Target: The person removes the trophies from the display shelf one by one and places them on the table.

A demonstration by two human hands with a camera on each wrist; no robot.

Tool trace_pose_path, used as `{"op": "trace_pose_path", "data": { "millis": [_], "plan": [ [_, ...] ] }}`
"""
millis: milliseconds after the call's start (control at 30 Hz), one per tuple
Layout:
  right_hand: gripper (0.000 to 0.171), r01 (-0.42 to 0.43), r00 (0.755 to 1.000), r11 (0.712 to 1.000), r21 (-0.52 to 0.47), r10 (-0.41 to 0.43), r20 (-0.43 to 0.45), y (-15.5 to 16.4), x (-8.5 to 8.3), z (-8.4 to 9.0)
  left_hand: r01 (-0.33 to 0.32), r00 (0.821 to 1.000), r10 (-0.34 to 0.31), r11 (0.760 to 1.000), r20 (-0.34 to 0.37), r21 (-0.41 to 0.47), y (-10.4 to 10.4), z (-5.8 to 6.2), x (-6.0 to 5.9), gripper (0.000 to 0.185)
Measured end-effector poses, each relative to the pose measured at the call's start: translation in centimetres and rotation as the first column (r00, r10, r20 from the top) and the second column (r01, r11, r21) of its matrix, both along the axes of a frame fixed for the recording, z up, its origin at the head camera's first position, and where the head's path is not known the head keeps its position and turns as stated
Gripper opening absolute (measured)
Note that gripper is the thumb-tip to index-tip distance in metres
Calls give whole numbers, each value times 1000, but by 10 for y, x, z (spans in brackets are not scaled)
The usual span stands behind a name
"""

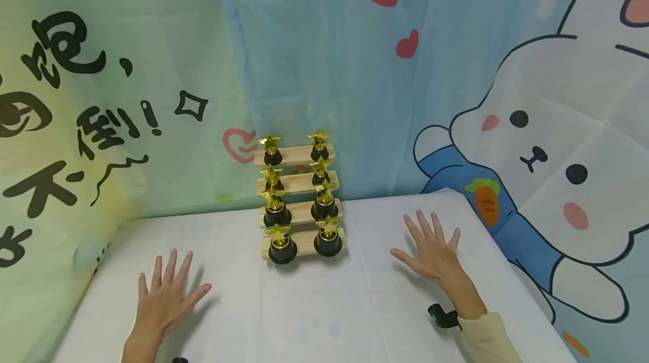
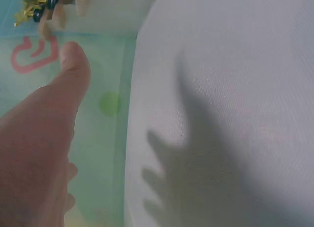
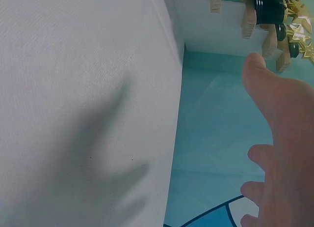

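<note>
**Mia:** Both hands come first, low in the head view. What's the left hand doing?

**Tom:** It's spread flat above the white tablecloth, fingers straight and fanned, thumb out to the right, gripping nothing. Its shadow falls on the cloth just beside it; I can't tell whether the palm touches.

**Mia:** And the right hand?

**Tom:** Same pose, a little farther in: fingers straight and splayed, thumb toward the left, nothing in it. A cream sleeve covers the forearm, with a black strap at the wrist.

**Mia:** So the hands are apart?

**Tom:** Well apart, one on each side of the wooden stepped rack, which stands between them at the far middle of the table.

**Mia:** What's on it?

**Tom:** Four steps, each carrying two gold star trophies on black bases, a left column and a right column.

**Mia:** Any writing?

**Tom:** Large black Chinese characters on the green backdrop at left; "不" and "倒" with an exclamation mark read clearly. A cartoon rabbit fills the right
</note>
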State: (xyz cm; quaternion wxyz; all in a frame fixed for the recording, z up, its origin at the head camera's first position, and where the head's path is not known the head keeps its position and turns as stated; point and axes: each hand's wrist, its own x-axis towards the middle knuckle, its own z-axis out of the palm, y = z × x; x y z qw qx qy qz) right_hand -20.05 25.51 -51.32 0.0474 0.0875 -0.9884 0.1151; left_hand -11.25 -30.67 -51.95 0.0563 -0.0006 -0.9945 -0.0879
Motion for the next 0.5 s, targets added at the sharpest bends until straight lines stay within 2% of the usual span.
{"op": "trace_pose_path", "data": {
  "millis": [167,333,433,500],
  "plan": [
    [91,-7,1000,1000,-21,7,-13,-3,-2,3,-2,1000,2,1000,3,19,-2,2,1,87],
    [89,-22,1000,994,-104,22,-7,-11,-2,7,20,999,-16,993,-37,113,1,4,-2,83],
    [87,-36,999,984,-174,36,-4,-19,0,12,56,996,-40,972,-74,226,11,4,-11,79],
    [83,-58,998,971,-233,56,-15,-25,-1,15,87,995,-65,940,-78,331,21,4,-20,75]
  ]
}}
